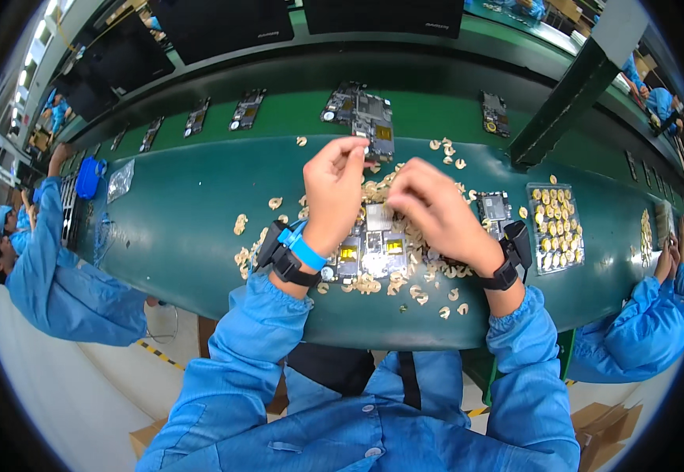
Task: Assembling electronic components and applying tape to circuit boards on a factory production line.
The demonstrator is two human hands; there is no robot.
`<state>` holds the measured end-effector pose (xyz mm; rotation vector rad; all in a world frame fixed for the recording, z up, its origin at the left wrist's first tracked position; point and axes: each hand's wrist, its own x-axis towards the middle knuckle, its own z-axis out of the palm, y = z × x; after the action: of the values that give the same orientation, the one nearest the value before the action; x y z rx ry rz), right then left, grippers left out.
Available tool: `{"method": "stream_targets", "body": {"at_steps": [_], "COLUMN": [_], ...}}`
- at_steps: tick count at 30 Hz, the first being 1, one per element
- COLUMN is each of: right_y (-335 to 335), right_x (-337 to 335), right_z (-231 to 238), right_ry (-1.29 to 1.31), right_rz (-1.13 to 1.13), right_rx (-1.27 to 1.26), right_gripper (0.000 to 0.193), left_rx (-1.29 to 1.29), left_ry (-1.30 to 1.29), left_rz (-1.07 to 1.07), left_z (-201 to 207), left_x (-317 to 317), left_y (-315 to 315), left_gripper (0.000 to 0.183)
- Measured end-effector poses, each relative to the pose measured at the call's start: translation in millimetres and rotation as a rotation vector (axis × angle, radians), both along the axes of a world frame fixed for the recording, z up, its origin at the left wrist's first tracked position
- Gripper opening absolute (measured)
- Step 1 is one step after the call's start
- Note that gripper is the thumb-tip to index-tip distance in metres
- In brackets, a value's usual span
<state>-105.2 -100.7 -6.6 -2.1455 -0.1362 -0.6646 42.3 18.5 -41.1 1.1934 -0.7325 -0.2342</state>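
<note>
A smooth green worktop stretches before me. The right hand curls above it, tips hidden; I can't tell whether it grips anything. The left hand pinches a flat circuit board beyond strewn cream, crescent-like pieces.

Free: bare mat is opening left of left hand and right of tray | Blocked: pale clips are crowding around left hand and right hand | Beyond: board is blocking just past left hand, post is rising at far mat edge
</note>
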Motion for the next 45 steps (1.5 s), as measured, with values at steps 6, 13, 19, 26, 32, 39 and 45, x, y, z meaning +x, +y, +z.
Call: {"method": "stream_targets", "body": {"at_steps": [6,13,19,26,32,39,45], "right_y": [-4.5,-2.5,-2.8,-7.6,-4.7,-10.4,-16.3], "right_x": [-3.8,-5.2,-5.6,-4.6,-9.8,-9.2,-9.1], "right_z": [2.8,1.5,1.9,-8.3,13.3,7.3,21.3], "right_ry": [-0.049,0.011,0.002,-0.065,0.052,0.002,-0.154], "right_rz": [-0.123,-0.091,-0.127,-0.182,-0.183,-0.272,-0.279], "right_rx": [0.763,0.596,0.564,0.285,0.655,0.341,-0.140], "right_gripper": [0.009,0.009,0.013,0.014,0.014,0.013,0.015], "left_rx": [0.048,0.094,0.092,0.142,0.037,0.046,0.163], "left_ry": [-0.255,-0.401,-0.205,-0.214,-0.143,-0.329,-0.662], "left_rz": [-0.105,-0.055,-0.080,-0.106,-0.126,-0.067,0.004], "left_z": [18.6,12.0,10.9,6.7,16.8,16.1,20.6], "left_x": [-25.0,-25.3,-25.2,-24.7,-33.2,-27.9,-19.8], "left_y": [4.9,3.3,4.3,2.9,1.6,2.6,5.5], "left_gripper": [0.016,0.013,0.019,0.020,0.012,0.008,0.008]}}
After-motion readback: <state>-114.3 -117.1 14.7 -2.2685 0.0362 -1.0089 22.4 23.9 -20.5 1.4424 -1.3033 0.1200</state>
